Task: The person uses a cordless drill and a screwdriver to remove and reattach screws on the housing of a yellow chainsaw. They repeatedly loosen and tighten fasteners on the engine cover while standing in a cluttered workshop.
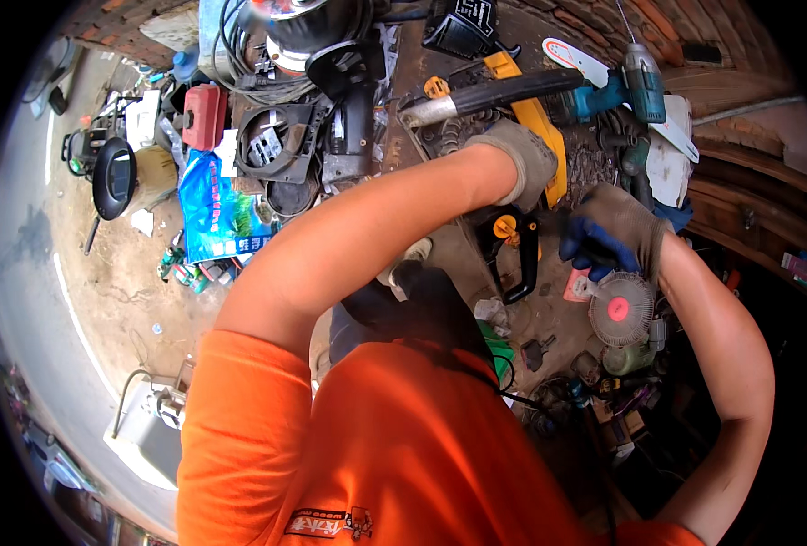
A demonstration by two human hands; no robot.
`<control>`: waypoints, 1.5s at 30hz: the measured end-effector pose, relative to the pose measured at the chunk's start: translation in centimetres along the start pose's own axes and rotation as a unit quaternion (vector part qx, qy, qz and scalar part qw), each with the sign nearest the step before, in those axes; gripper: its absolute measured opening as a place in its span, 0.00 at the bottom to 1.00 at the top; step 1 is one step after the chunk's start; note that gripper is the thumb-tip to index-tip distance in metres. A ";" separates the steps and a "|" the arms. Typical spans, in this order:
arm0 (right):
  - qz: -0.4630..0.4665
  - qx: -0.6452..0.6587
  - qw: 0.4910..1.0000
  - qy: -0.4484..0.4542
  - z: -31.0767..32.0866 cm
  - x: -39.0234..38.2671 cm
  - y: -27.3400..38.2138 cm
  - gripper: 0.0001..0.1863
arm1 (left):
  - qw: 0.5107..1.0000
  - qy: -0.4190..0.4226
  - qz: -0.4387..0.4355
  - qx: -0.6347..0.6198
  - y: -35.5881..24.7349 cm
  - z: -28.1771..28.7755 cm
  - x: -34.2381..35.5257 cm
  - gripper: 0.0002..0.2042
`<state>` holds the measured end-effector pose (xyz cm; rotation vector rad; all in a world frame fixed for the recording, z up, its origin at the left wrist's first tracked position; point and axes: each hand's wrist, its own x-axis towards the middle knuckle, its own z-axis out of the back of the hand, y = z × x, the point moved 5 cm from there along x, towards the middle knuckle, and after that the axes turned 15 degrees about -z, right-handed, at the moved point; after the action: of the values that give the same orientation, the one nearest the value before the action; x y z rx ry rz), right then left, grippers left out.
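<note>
A yellow-and-black chainsaw (538, 118) lies on the bench in front of me, a black tubular handle (504, 89) crossing its far end. My left hand (520, 162), in a grey work glove, presses against its yellow body; the fingers are hidden beneath the glove's back. Nearer to me sits its black rear handle (524, 264) beside a yellow cap (505, 227). To the right, my right hand (615, 232), gloved in grey with blue fingers, is curled closed beside the chainsaw. Whatever it pinches is too dark to make out.
A teal cordless drill (642, 86) and a white guide bar (578, 60) lie at the far right. Near my right forearm stands a small round fan (622, 311). Leftward are a grey angle grinder (349, 136), a blue bag (217, 209) and a red case (203, 116).
</note>
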<state>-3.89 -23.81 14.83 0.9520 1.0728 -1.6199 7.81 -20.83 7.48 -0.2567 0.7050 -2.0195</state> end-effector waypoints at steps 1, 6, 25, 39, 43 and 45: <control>-0.021 0.001 1.000 -0.012 0.1 -0.1 0.4 0.12 | 1.000 0.001 -0.003 -0.002 0.2 0.0 0.2 0.17; -0.001 0.029 1.000 0.002 0.0 1.1 -0.9 0.11 | 0.999 -0.043 -0.027 0.007 -0.3 -1.3 1.4 0.13; 0.315 -0.129 0.940 0.006 1.2 -0.9 -6.0 0.09 | 0.996 0.042 0.039 0.066 -2.8 -0.1 2.2 0.17; 0.308 0.416 0.854 0.060 -2.8 7.0 -26.5 0.18 | 0.986 0.057 0.144 0.056 -0.1 -3.0 0.8 0.18; 0.396 0.431 0.810 -0.032 -6.1 13.4 -23.1 0.13 | 0.979 0.006 0.195 0.057 -2.8 -2.3 0.0 0.18; 0.422 0.433 0.791 -0.091 -7.6 15.8 -21.0 0.11 | 0.967 0.012 0.249 0.058 -4.0 -2.0 0.0 0.18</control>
<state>-27.32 -17.37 2.26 1.5206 -0.3504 -1.3167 4.02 -18.50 8.12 0.0174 0.5931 -1.5762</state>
